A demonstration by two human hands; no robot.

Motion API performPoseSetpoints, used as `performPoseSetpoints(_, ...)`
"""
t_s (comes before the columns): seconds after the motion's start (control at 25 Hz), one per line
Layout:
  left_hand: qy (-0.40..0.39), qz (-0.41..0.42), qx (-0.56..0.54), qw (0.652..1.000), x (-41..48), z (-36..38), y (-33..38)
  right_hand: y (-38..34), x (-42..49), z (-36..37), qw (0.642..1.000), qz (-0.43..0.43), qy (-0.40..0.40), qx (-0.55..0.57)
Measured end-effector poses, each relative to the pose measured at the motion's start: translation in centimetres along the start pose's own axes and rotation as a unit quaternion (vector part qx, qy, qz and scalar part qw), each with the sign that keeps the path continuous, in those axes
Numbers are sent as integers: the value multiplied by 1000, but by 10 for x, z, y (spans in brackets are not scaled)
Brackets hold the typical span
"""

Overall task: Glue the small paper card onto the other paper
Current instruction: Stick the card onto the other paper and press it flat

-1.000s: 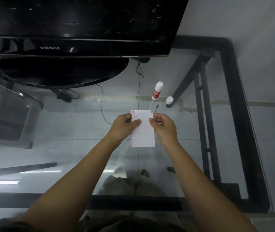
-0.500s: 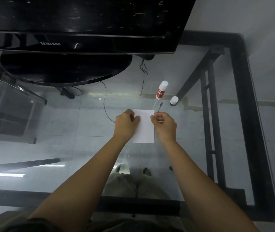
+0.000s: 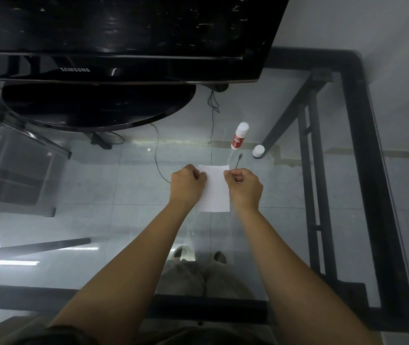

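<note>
A white paper card (image 3: pixel 214 189) lies on the glass table top in the middle of the head view. My left hand (image 3: pixel 187 184) presses its left edge with curled fingers, and my right hand (image 3: pixel 244 186) pinches its upper right edge. Whether a second paper lies under or on it cannot be told, since only one white sheet shows. An uncapped red-and-white glue stick (image 3: pixel 239 136) stands just beyond the card, and its white cap (image 3: pixel 258 151) sits to the right of it.
A black monitor (image 3: pixel 123 36) on an oval stand (image 3: pixel 96 105) fills the back left. The black table frame (image 3: pixel 373 170) runs along the right and front. Thin cables (image 3: pixel 158 155) hang below the glass. My feet show through the table.
The card's red-marked top corner is no longer visible. Both hands have stayed at the sheet's upper edges and settled lower on it, with fingers more curled. The view shifted slightly.
</note>
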State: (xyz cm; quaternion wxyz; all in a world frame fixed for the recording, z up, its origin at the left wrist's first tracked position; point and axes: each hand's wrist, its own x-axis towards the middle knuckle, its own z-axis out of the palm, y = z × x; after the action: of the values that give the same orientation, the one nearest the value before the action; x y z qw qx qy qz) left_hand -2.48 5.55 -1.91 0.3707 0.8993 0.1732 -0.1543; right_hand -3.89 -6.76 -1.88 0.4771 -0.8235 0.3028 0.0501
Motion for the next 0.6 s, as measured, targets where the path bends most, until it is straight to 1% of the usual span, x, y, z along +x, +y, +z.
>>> performPoseSetpoints(0.24,5,-4,0,1000,1,1,1,0,1,3,1000,8,9,4)
performPoseSetpoints(0.6,12,-10,1,1000,1,3,3,-2,3,7,999,7,32,-25)
